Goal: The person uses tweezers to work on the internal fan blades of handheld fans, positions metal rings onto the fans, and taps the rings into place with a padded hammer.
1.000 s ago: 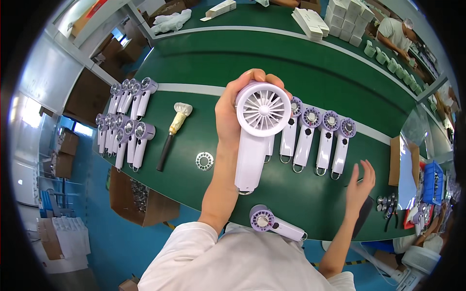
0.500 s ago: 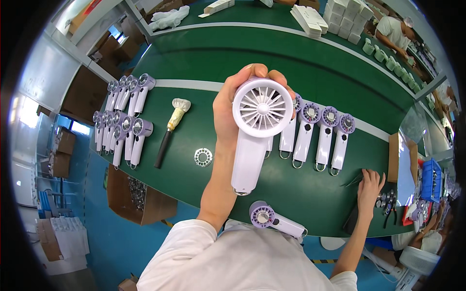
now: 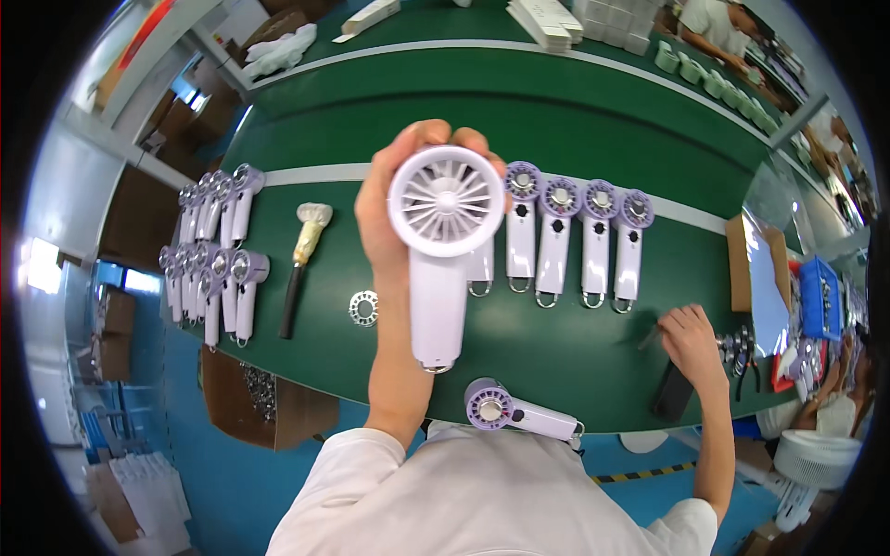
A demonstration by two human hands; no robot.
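Raised above the green table, a white-and-lilac handheld fan [image 3: 431, 306] has its round bladed grille facing me and its handle hanging down. My left hand [image 3: 380, 204] is closed around the back of its head. At the right of the table my right hand [image 3: 691, 343] is closed, fingers pinched on a thin dark tool, apparently tweezers [image 3: 649, 339], blurred here. A second handheld fan [image 3: 489, 405] lies on its side at the near edge. Left of the held fan lies a white slotted ring [image 3: 363, 309].
Several fans [image 3: 562, 199] lie in a row behind the held one; more fans [image 3: 211, 269] stand grouped at left. A black-handled brush-like tool [image 3: 301, 259] lies between. At right are a dark block [image 3: 672, 394], pliers [image 3: 747, 366] and a blue bin [image 3: 820, 296]. A co-worker [image 3: 718, 32] sits beyond.
In the picture, the held fan and my left hand have shifted left. My right hand has lifted the thin tool slightly, now away from the dark block. The view has also shifted a little.
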